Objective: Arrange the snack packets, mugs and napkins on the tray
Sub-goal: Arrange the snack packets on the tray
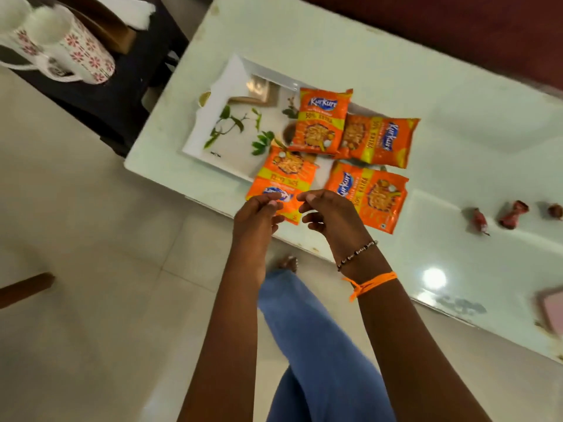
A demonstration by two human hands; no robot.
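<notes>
A white rectangular tray [231, 83] with a leaf print lies on the pale glass table [396, 56]. Several orange Kurkure snack packets cover its right half: one upright [320, 120], one turned sideways [380, 141], one near the front edge [283, 178] and one to its right [370, 193]. My left hand [259, 214] and my right hand [329, 211] hover just in front of the near packet, fingers loosely curled, holding nothing. Two white mugs [76, 47] with red flower print lie on a dark side table at the upper left, a white napkin [131, 10] behind them.
Three wrapped red candies [511, 214] lie on the table's right side. A pink object [551, 309] sits at the right edge. A dark side table [100, 102] stands left of the glass table. My leg in blue jeans [320, 345] is below, on the tiled floor.
</notes>
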